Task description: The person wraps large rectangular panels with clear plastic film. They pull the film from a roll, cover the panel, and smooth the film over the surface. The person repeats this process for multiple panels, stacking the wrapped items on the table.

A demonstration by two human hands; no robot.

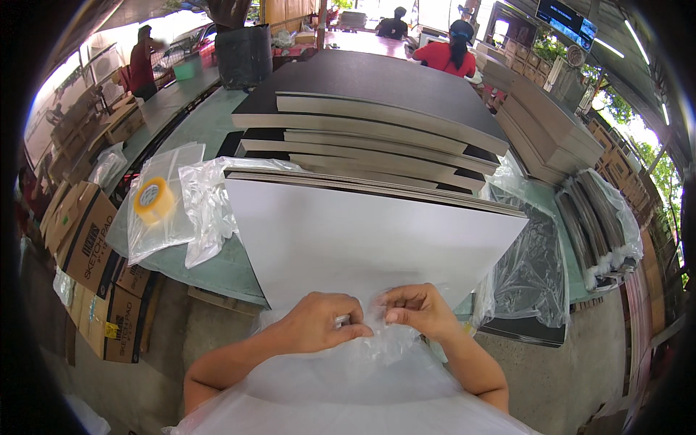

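Observation:
A clear plastic bag (348, 391) spreads over the lower part of the view, its edge bunched between my two hands. My left hand (322, 322) is closed in a pinch on the plastic, thumb against curled fingers. A short distance to its right, my right hand (419, 312) also pinches the crumpled plastic. Just beyond my fingers, a stack of boards (370, 239) stands tilted on edge, its white face toward me and dark and pale edges along the top. The lower edge of the boards is hidden behind the plastic and my hands.
Behind stand thick piles of black-faced boards (391, 80) on a green table (217, 264). At left lie a roll of yellow tape (154, 201) and plastic bags (206, 210). To the right are plastic-wrapped black boards (529, 261) and another wrapped bundle (598, 225). Cardboard boxes (87, 239) stand left; people work farther back.

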